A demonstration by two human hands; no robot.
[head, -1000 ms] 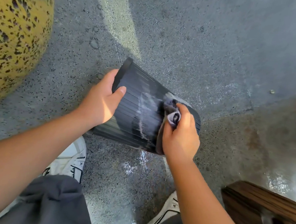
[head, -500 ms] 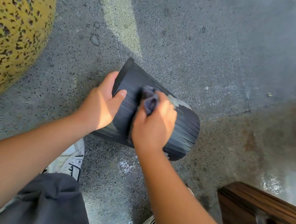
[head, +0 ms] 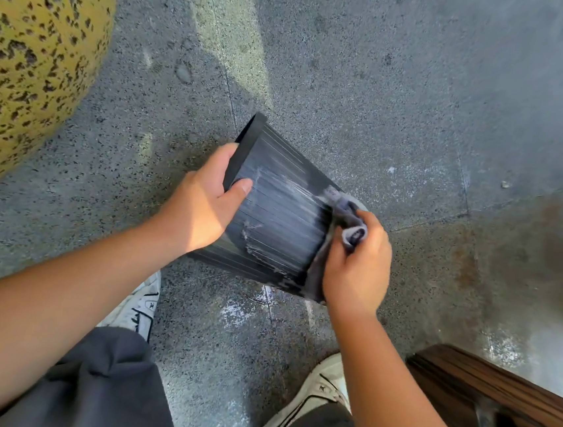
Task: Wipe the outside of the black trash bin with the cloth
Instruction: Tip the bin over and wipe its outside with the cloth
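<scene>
On a speckled grey stone pavement [head: 371,84] crossed by thin joint lines and a slanting band of sunlight, a person holds a black trash bin [head: 279,223] on its side, off the ground, above their two pale sneakers [head: 137,306]. The left hand [head: 201,205] grips the bin's open rim, thumb laid across the ribbed outer wall and fingers curled out of sight behind the edge. The right hand [head: 358,258] is clenched around a bunched grey cloth [head: 348,219], pressing it against the bin's base end, the end farthest from the left hand. Between the two hands, the ribbed black wall shows pale, streaky smears and a ragged whitish line. Beyond the left hand, toward the upper left, bulges a large rounded yellow surface [head: 31,51] mottled with dark flecks. Below and outside the right hand, a dark brown wooden plank edge [head: 496,399] cuts into the corner, and the pavement just past that hand carries rusty stains and whitish patches. Directly beneath the bin, more white scuffing marks the stone near a joint line. Dark grey trouser legs [head: 95,384] fill the lower edge beneath both forearms.
</scene>
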